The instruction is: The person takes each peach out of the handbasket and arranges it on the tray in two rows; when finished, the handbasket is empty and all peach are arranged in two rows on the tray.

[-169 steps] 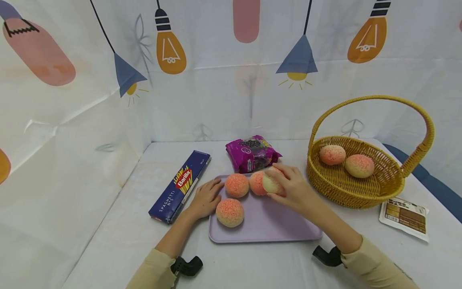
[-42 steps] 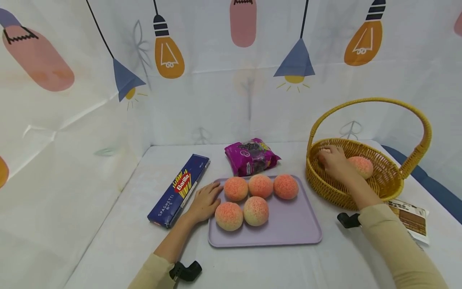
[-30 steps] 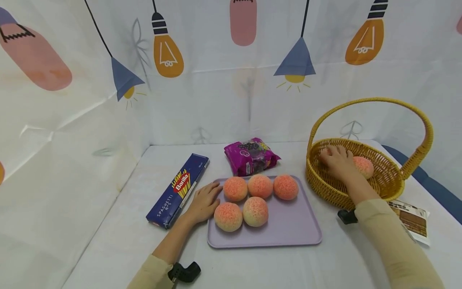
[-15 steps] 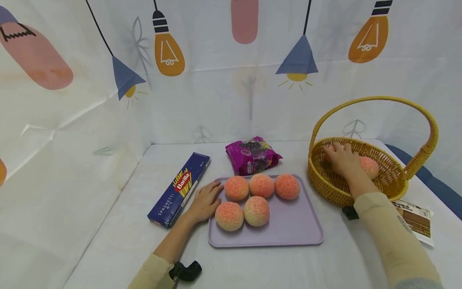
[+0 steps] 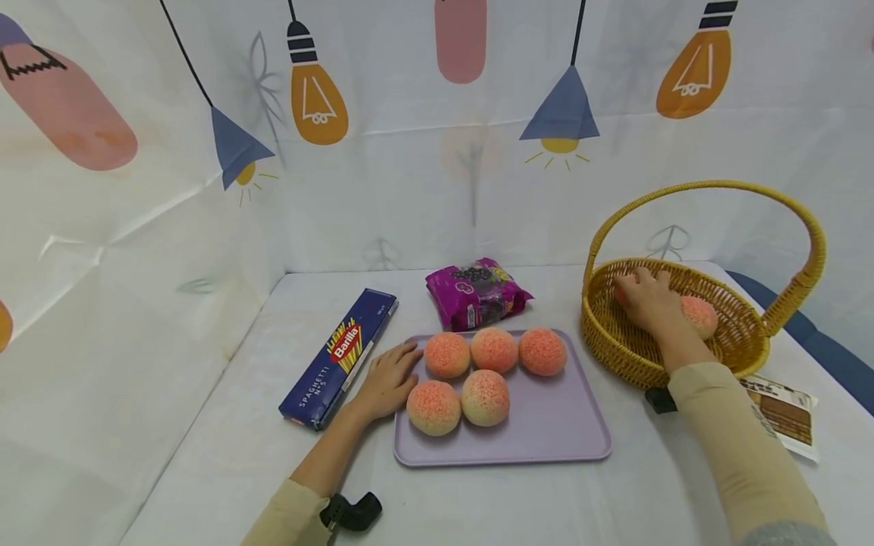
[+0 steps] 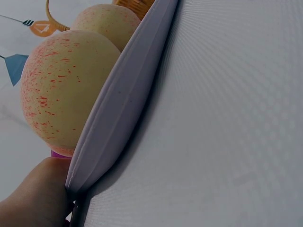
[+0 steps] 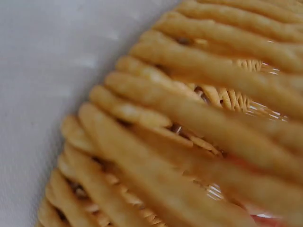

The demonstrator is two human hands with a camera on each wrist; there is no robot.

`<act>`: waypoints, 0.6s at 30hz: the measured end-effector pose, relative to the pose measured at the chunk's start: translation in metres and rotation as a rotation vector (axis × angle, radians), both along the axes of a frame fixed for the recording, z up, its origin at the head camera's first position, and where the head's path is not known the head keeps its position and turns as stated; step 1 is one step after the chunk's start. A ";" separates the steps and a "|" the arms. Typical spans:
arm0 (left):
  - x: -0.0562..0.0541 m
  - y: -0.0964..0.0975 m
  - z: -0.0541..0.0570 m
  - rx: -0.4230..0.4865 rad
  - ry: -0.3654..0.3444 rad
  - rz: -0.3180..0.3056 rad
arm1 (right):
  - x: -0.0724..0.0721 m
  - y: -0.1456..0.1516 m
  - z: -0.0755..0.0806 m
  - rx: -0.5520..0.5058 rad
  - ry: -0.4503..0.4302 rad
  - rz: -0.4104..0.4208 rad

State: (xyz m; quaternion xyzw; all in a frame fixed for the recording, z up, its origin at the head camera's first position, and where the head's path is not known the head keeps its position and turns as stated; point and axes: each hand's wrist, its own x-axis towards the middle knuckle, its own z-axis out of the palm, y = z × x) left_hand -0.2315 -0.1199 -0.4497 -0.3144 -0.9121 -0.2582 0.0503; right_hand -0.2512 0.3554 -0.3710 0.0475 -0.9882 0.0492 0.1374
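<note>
My right hand (image 5: 649,303) reaches into the yellow wicker basket (image 5: 614,360), its fingers curled over a pink peach (image 5: 623,290) they partly hide. Just right of the hand, a second peach (image 5: 699,316) lies in the basket. In the right wrist view, the basket's weave (image 7: 156,94) fills most of the picture. My left hand (image 5: 387,381) rests at the left edge of the lilac tray (image 5: 546,432). Several pink-and-cream peaches sit on it in two rows, including a front one (image 5: 485,398). From the left wrist, a peach (image 6: 71,90) shows close behind the tray's rim (image 6: 118,104).
A blue spaghetti box (image 5: 339,359) lies left of the tray. Behind the tray is a purple fruit-printed bag (image 5: 478,294). A brown-and-white packet (image 5: 781,413) lies partly under the right sleeve, beside the basket. The basket's tall handle (image 5: 710,184) arches over it.
My right hand has set a peach in the tray's front row and moved right into the basket, onto another peach. Lately it has shifted only slightly. My left hand has stayed at the tray.
</note>
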 end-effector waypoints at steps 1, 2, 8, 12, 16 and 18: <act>0.000 0.000 0.000 0.000 0.000 0.002 | 0.000 0.000 0.000 -0.005 0.002 0.001; -0.001 0.000 0.000 0.002 -0.001 0.001 | 0.000 0.000 0.001 -0.016 0.001 0.002; -0.002 0.000 0.000 -0.022 -0.015 0.006 | 0.006 -0.002 0.007 -0.083 -0.014 -0.005; -0.002 0.001 0.001 -0.024 -0.014 0.006 | 0.009 -0.004 0.011 -0.121 -0.008 -0.021; -0.001 0.001 0.001 -0.008 -0.011 0.005 | 0.010 -0.006 0.012 -0.130 -0.007 -0.023; 0.000 0.000 0.000 0.002 -0.008 0.004 | 0.011 -0.008 0.013 -0.129 -0.002 -0.018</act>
